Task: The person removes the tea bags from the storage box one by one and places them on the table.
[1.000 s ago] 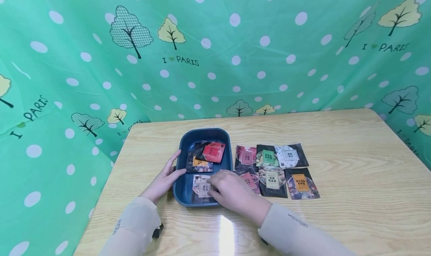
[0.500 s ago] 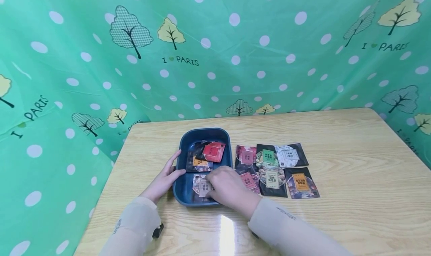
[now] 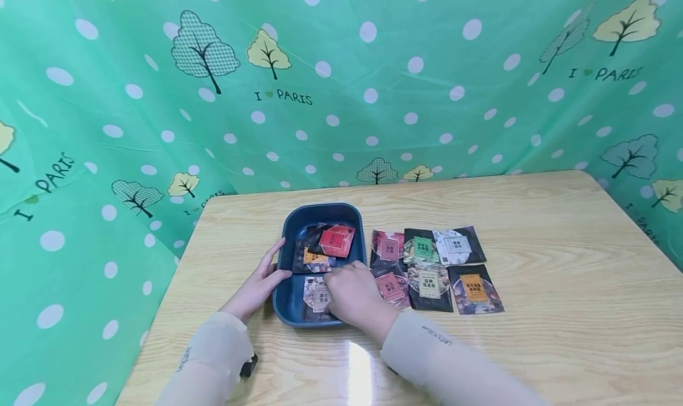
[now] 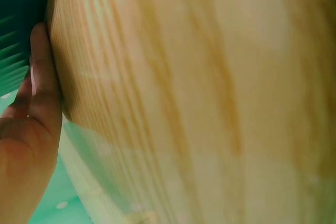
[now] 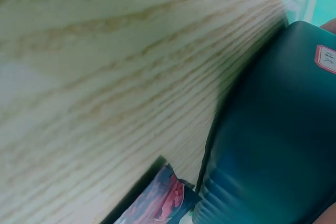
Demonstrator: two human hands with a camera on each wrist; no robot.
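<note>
A dark blue plastic bin (image 3: 280,255) holds several flat tea sachets. A red-labelled sachet (image 3: 337,240) overlaps an orange-labelled one (image 3: 315,268) at its back, and a pale-labelled sachet (image 3: 316,299) lies toward the front. My left hand (image 3: 258,287) rests against the bin's left side, thumb over the rim; straight fingers (image 4: 43,72) lie along the outer wall in the left wrist view. My right hand (image 3: 354,293) reaches over the right rim, its fingers bent down at the pale-labelled sachet's right edge. The fingertips are hidden, so I cannot tell whether they pinch it.
Right of the bin, two rows of sachets lie on the wooden table (image 3: 560,246), among them a green-labelled one (image 3: 423,247) and an orange-labelled one (image 3: 476,289). A green dotted cloth (image 3: 341,86) hangs behind. A small sticker (image 5: 326,59) marks the bin's outer wall.
My right hand has shifted slightly left, farther over the pale-labelled sachet. The left hand and the bin stay put, and the head view has turned a little.
</note>
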